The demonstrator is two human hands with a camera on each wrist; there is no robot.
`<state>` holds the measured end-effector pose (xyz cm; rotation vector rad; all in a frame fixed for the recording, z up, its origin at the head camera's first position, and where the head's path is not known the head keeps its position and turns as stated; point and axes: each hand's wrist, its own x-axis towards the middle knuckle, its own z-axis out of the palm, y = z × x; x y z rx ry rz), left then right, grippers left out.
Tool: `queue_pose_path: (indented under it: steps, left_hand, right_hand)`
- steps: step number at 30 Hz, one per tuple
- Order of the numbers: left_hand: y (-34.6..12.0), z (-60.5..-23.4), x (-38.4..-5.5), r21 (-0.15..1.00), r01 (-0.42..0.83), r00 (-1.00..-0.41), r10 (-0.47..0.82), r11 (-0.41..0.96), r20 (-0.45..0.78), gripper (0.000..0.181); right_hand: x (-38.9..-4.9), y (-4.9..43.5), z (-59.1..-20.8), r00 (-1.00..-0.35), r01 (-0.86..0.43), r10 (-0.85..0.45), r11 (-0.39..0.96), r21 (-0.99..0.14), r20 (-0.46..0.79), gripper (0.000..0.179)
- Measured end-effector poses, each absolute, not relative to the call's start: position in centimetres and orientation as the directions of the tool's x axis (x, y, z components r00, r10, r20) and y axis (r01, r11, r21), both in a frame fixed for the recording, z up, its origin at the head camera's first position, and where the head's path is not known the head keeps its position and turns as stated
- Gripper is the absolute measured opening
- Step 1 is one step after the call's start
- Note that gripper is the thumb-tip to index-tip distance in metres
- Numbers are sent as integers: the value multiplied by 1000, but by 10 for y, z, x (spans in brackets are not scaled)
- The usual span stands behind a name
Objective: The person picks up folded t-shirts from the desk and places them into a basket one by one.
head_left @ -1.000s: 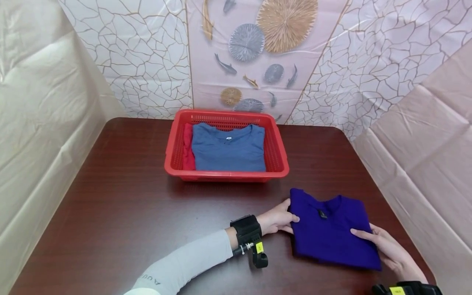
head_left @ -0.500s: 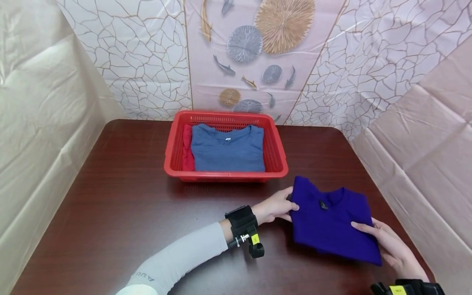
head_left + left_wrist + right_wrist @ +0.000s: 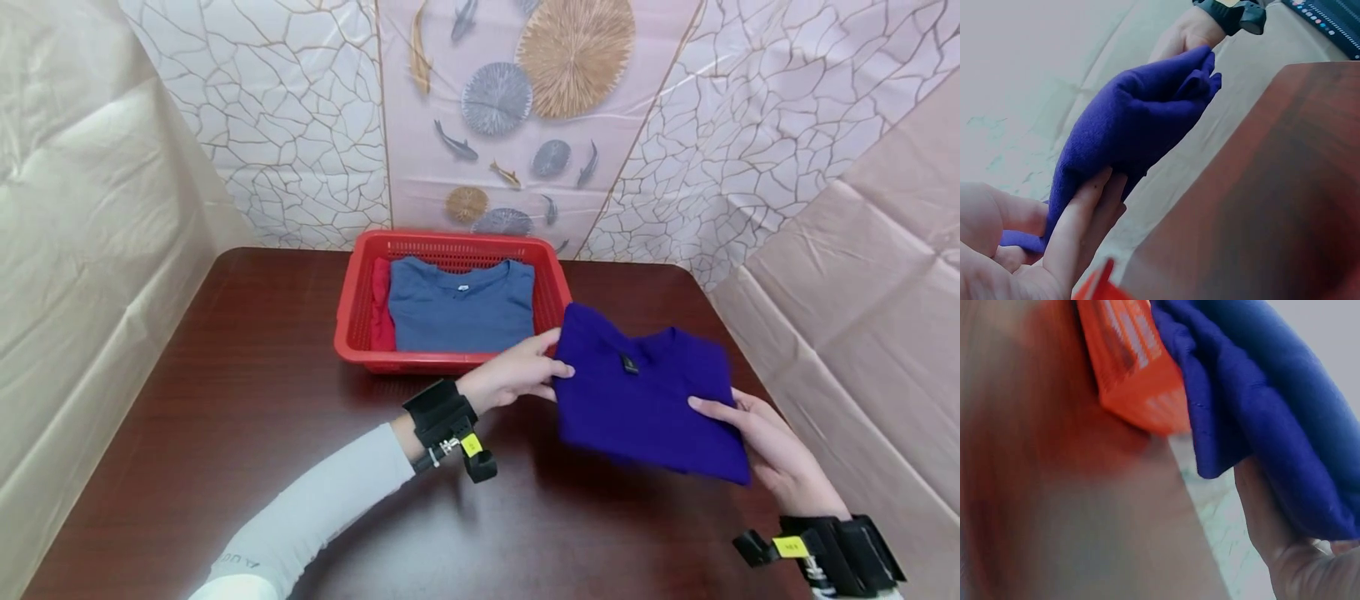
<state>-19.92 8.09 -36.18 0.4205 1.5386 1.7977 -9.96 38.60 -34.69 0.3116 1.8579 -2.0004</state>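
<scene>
A folded purple shirt (image 3: 645, 400) with a dark neck label hangs above the table, held between both hands. My left hand (image 3: 517, 371) grips its left edge, thumb on top and fingers beneath; the left wrist view shows the fingers under the folded layers of the purple shirt (image 3: 1129, 119). My right hand (image 3: 772, 450) pinches the right edge, thumb lying on the upper face. In the right wrist view the thick fold (image 3: 1260, 406) covers part of that hand. The shirt's far left corner overlaps the right end of the red basket (image 3: 450, 362) in the head view.
Inside the basket lie a folded blue shirt (image 3: 461, 312) and a red garment (image 3: 382, 308) at its left. The basket stands near the back of the brown table (image 3: 247, 400). Cloth drapes (image 3: 90, 250) rise along the sides and back.
Both hands have lifted the purple shirt off the table and carried it forward and slightly left, toward the basket. The basket and its contents have stayed in place.
</scene>
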Motion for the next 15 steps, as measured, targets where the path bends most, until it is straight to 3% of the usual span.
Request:
queue_pose_path:
  steps: [5,15]
  left_hand:
    - [52,-350,-213,950,-310,-717,665,-39,-207,65]
    - [-8,-329,-242,927,-367,-784,562,-81,-262,68]
  right_hand:
    - [-123,362,-336,-916,383,-153,-64,-921,-370,34]
    - [-182,303,-321,-912,394,-131,-9,-919,-390,64]
